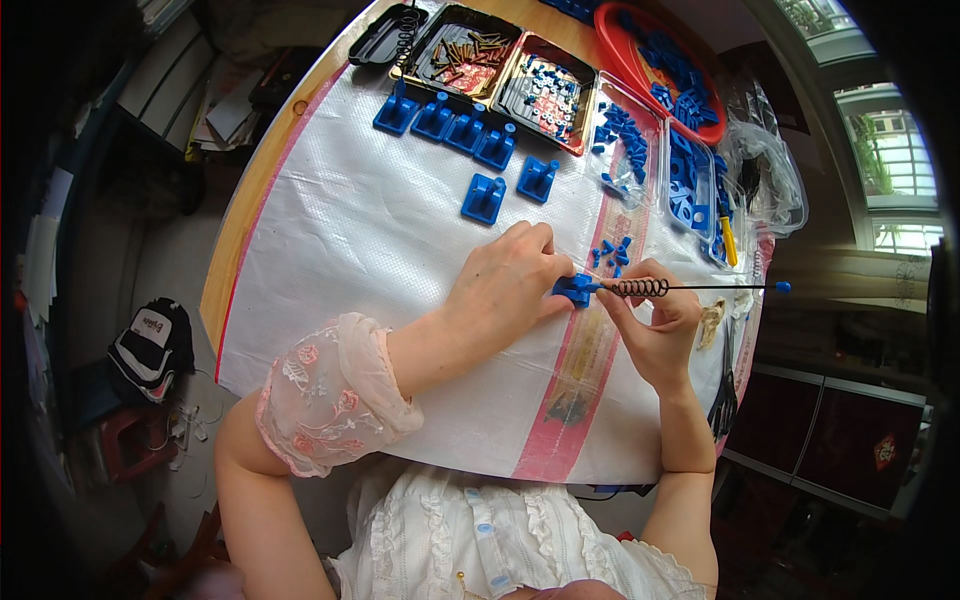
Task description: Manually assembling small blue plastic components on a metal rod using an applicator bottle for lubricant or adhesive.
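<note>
My left hand (500,285) is closed on a small blue plastic bracket (573,292) just above the white woven sheet. My right hand (662,325) pinches a thin black rod (725,287) with a dark coil spring (640,288) round it. The rod lies level, its near end meeting the bracket and its blue tip (783,287) pointing right. Whether the rod enters the bracket is hidden by my fingers. Several small blue pegs (612,252) lie scattered beyond my hands. Two blue brackets with posts, one on the left (483,198) and one on the right (538,179), stand farther off.
A row of blue brackets (465,130) stands before black trays of brass-coloured screws (460,55) and small nuts (550,90). Clear boxes hold blue parts (690,180); a red basin (607,35) sits behind. A yellow-handled tool (728,240) and crumpled plastic bag (765,160) lie right.
</note>
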Action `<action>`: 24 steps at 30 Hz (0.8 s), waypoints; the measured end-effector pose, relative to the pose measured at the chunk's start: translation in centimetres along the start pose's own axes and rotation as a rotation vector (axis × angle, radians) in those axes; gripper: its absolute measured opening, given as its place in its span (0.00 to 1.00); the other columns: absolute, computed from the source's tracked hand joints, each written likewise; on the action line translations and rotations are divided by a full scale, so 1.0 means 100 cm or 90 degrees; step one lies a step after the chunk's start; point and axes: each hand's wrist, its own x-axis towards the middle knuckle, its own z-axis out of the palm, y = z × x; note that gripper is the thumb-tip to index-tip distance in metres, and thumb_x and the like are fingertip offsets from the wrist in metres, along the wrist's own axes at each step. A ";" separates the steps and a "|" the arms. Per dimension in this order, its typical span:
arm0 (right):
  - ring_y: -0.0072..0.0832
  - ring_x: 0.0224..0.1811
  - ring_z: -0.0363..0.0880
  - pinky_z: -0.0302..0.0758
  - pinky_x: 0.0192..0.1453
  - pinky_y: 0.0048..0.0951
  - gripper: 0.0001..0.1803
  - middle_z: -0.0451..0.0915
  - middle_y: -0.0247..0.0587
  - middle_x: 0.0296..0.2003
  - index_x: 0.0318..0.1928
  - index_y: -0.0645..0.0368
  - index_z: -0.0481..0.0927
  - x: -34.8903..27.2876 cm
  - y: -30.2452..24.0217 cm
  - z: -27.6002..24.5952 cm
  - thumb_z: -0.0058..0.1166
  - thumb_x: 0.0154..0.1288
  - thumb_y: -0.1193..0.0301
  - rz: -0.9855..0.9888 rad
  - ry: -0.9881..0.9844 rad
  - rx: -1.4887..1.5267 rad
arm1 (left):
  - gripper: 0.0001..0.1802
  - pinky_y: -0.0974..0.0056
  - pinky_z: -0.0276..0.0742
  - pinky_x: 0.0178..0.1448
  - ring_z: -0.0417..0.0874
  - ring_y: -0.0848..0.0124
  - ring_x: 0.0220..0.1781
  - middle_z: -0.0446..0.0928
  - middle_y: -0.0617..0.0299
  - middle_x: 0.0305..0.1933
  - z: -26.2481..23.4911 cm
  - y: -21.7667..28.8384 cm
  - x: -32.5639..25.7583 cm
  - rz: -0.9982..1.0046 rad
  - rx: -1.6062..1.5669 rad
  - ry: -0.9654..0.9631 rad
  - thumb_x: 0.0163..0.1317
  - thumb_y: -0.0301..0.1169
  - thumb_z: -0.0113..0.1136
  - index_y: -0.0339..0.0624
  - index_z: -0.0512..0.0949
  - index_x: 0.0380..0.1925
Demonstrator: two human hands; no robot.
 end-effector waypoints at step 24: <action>0.21 0.26 0.74 0.64 0.29 0.25 0.07 0.83 0.36 0.29 0.34 0.62 0.90 0.000 0.001 0.001 0.74 0.55 0.82 -0.004 0.002 -0.002 | 0.15 0.57 0.80 0.51 0.81 0.62 0.47 0.78 0.60 0.39 0.000 0.001 0.000 -0.009 0.012 -0.009 0.53 0.33 0.79 0.47 0.89 0.42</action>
